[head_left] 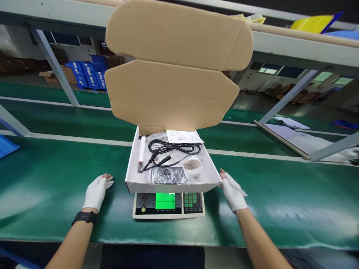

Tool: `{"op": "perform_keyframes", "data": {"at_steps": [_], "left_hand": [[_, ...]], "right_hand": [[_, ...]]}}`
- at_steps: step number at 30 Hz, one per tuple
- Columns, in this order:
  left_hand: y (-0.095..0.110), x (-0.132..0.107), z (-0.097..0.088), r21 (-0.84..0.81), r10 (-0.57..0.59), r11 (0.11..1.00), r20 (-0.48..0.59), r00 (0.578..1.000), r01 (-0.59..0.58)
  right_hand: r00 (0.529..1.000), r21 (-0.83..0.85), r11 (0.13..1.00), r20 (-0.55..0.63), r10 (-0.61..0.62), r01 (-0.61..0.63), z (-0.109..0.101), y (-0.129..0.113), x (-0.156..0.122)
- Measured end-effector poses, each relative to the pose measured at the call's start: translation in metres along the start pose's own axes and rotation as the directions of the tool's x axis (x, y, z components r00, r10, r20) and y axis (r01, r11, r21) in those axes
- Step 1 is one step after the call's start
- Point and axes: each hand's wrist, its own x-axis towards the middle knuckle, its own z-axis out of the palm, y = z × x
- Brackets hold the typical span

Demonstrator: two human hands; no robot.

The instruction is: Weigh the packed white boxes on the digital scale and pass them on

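An open cardboard box (131,175) with a white inside sits on a weighing scale (168,204) whose display glows green. Its brown lid (174,71) stands up. Inside lie a black cable (174,147), a paper leaflet (183,136), a dark plastic bag (168,175), a white round part (193,166) and a pink-and-white stick (142,149). My left hand (97,192), in a white glove with bare fingertips, rests flat on the green belt left of the box, holding nothing. My right hand (232,192), also gloved, has its fingers stretched out at the box's front right corner.
The green conveyor belt (280,201) runs left to right, with a second belt behind it. Grey frame struts (53,61) slant up at left and right. Papers on a board (291,130) lie at the right. Blue crates (86,74) stand far back left.
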Motion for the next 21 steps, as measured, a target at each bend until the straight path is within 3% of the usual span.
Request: {"op": "perform_keyframes", "data": {"at_steps": [2, 4, 8, 11, 15, 18, 21], "left_hand": [[0.002, 0.008, -0.001, -0.021, -0.014, 1.000, -0.018, 1.000, 0.014], [0.006, 0.017, 0.000, -0.050, -0.033, 0.998, -0.030, 0.999, 0.031], [0.030, 0.033, 0.009, -0.143, -0.078, 0.986, 0.035, 0.996, 0.082], [0.067, 0.040, 0.024, -0.184, -0.002, 0.982, 0.169, 0.986, 0.033], [0.125, 0.040, 0.055, -0.287, 0.192, 0.952, 0.291, 0.937, -0.106], [0.158, 0.038, 0.079, -0.334, 0.285, 0.927, 0.336, 0.898, -0.170], [0.176, 0.040, 0.100, -0.356, 0.328, 0.914, 0.366, 0.871, -0.195]], "right_hand": [[0.997, -0.020, 0.999, -0.065, -0.036, 0.035, -0.009, -0.028, 0.012], [0.981, -0.055, 0.988, -0.125, -0.151, 0.145, -0.015, -0.064, 0.021], [0.879, -0.099, 0.888, -0.127, -0.460, 0.450, 0.001, -0.149, 0.020], [0.769, -0.120, 0.759, 0.087, -0.634, 0.640, 0.037, -0.210, 0.014], [0.551, -0.121, 0.586, 0.532, -0.643, 0.801, 0.108, -0.267, 0.020], [0.432, -0.177, 0.414, 0.596, -0.676, 0.893, 0.161, -0.284, 0.030], [0.315, -0.258, 0.192, 0.623, -0.716, 0.947, 0.201, -0.277, 0.033]]}}
